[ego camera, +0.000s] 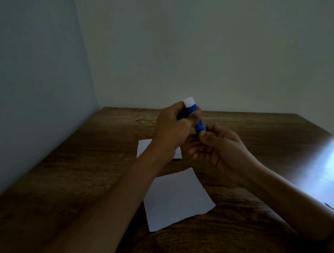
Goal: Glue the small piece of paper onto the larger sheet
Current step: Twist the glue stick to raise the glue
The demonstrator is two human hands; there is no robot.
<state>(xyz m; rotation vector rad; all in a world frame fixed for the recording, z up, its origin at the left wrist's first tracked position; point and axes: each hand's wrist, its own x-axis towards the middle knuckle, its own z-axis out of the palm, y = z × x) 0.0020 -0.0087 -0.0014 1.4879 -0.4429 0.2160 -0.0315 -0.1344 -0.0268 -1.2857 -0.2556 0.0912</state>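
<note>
A brown wooden table (73, 186) holds the bigger white sheet (176, 199), near the person. The small piece of paper (144, 147) lies just behind it, partly hidden. Both look thin and floppy, so lift by an edge. The left hand (172, 131) grips the blue glue stick (195, 116); the right hand (220, 149) pinches its bottom, maybe twisting it.
</note>
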